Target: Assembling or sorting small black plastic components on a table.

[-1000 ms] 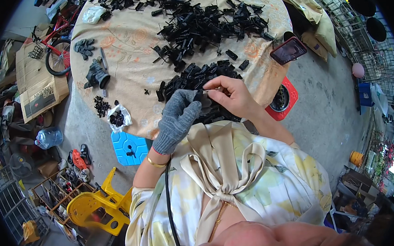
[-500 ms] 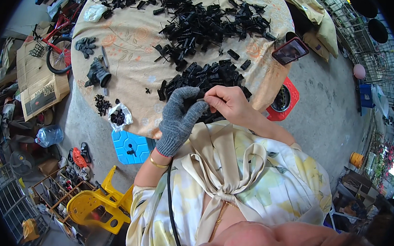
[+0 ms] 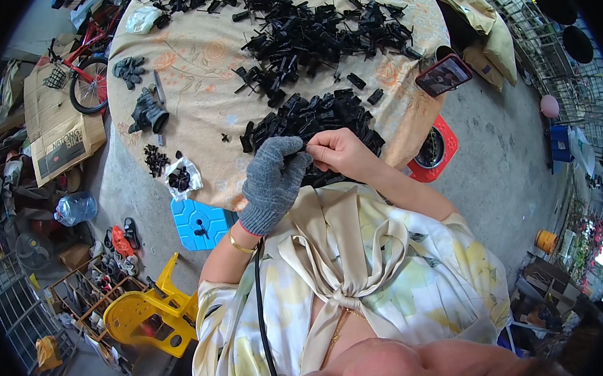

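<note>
Below, we label each part of the view from above.

Left hand: our left hand [image 3: 273, 183] wears a grey knit glove; its fingers curl inward and its fingertips meet those of the other hand at the near edge of the table.

Right hand: our right hand [image 3: 337, 150] is bare; thumb and forefinger press together on a small black part [image 3: 305, 148], which is too small for us to tell its shape.

Small black part: it sits between the two sets of fingertips, just above the near pile.

Near pile: a heap of black plastic pieces [image 3: 310, 117] lies on the table directly beyond both hands, touching the right hand's knuckles.

Far pile: a wider spread of black pieces [image 3: 319, 33] covers the middle and far side of the table, apart from the near heap.

Table: a round table [image 3: 196, 76] under a beige flowered cloth carries both piles.

Phone: a phone [image 3: 443, 75] with a lit screen rests at the table's right rim, well apart from our hands.

Bag: a small clear bag of black bits [image 3: 178, 175] lies at the table's left edge.

Bracelet: a gold bracelet [image 3: 239, 245] circles our left wrist below the glove cuff.

Floor items: a blue plastic block [image 3: 199, 223] and a yellow stool [image 3: 153, 317] stand to our left.
</note>
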The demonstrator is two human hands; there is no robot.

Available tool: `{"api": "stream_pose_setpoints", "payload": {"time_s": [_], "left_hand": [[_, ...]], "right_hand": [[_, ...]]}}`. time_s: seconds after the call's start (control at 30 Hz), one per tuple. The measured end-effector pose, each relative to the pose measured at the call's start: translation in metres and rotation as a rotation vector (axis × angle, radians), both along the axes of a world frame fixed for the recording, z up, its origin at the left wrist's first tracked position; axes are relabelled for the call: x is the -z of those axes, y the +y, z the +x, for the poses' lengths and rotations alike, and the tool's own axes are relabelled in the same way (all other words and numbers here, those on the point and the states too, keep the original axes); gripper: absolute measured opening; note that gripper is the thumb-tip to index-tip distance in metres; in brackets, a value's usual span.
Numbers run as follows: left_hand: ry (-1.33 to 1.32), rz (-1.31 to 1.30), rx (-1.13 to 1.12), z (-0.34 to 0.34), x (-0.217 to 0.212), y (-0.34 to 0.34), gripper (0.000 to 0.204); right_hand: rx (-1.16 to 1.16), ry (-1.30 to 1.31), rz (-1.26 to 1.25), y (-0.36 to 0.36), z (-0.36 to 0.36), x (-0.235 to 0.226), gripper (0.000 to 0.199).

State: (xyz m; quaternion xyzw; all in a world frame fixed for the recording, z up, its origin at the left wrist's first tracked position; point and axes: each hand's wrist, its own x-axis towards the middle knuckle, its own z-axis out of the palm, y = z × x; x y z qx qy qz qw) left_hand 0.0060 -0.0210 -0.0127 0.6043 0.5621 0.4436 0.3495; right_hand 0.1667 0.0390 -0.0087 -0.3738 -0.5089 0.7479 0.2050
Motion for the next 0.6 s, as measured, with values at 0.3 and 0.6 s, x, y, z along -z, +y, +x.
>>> {"api": "stream_pose_setpoints", "payload": {"time_s": [0.3, 0.6], "left_hand": [[0.010, -0.141, -0.124, -0.025, 0.052, 0.005, 0.033], [0.267, -0.024, 0.179, -0.020, 0.044, 0.006, 0.051]], "right_hand": [[0.009, -0.384, 0.671, 0.058, -0.014, 0.025, 0.023], [-0.047, -0.982, 1.250, 0.121, -0.066, 0.112, 0.021]]}}
